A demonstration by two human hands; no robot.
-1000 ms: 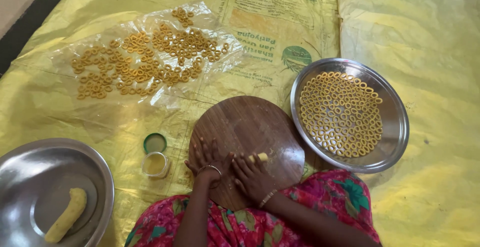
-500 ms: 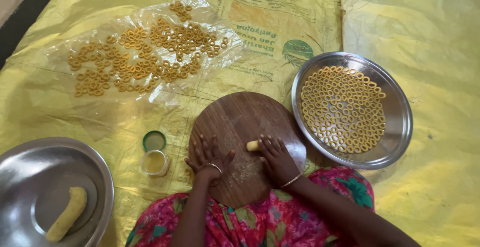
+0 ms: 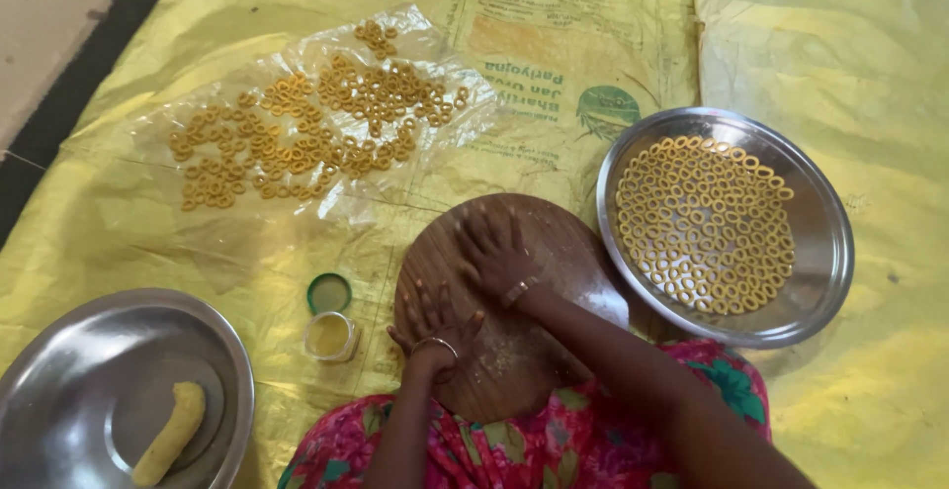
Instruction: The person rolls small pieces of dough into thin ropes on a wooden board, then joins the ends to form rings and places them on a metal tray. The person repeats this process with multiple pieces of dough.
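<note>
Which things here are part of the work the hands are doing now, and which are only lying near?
In use:
- right hand, flat on the wooden board
- left hand, also on the board

Lying near:
- steel plate of dough rings
- plastic sheet with rings
- steel plate with a dough roll
- small open jar, green lid

Round board (image 3: pixel 554 252) at centre on the floor sheet (image 3: pixel 890 400), both hands flat on it | plate of dough rings (image 3: pixel 825 242) just right | loose rings on plastic film (image 3: pixel 306 138) behind left | small jar (image 3: pixel 331 336) and lid (image 3: pixel 329 293) just left | bowl (image 3: pixel 59 390) far left, perhaps holding a dough roll (image 3: pixel 170 433)
</note>
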